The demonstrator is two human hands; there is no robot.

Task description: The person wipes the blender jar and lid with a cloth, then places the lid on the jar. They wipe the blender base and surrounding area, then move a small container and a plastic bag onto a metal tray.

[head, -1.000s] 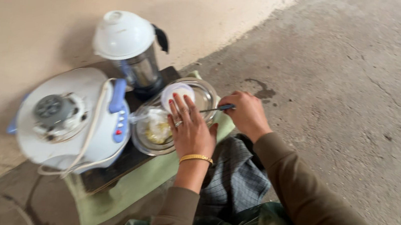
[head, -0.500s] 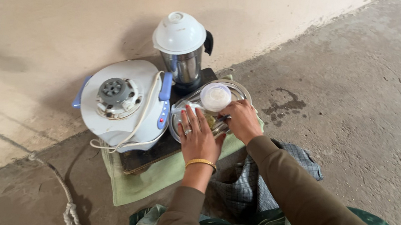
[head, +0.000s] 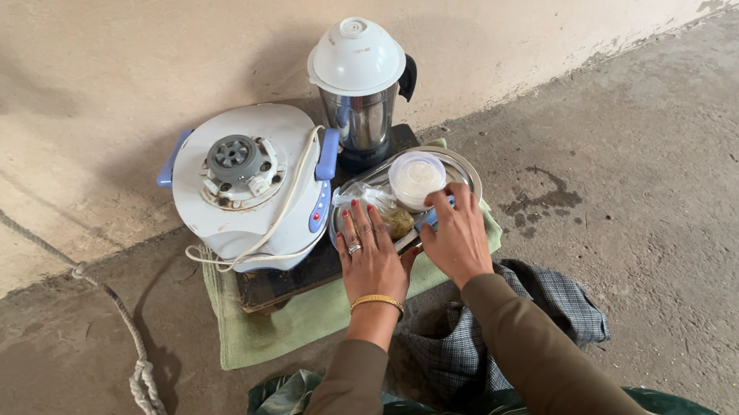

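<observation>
My left hand lies flat with fingers spread on the near rim of a round steel plate. Just beyond its fingertips a clear plastic bag with yellowish food rests on the plate. My right hand reaches over the plate beside it, fingers curled around a blue-handled utensil that is mostly hidden. A small white plastic cup stands on the plate just past my right hand.
A white and blue mixer base with a cord sits on a dark board over a green cloth. A steel jar with a white lid stands by the wall. Checked cloth lies at right, rope at left.
The view swung left and steadied. My right hand moved from the plate's right edge in over the plate. My left hand slid back from the white cup to the plate's near rim.
</observation>
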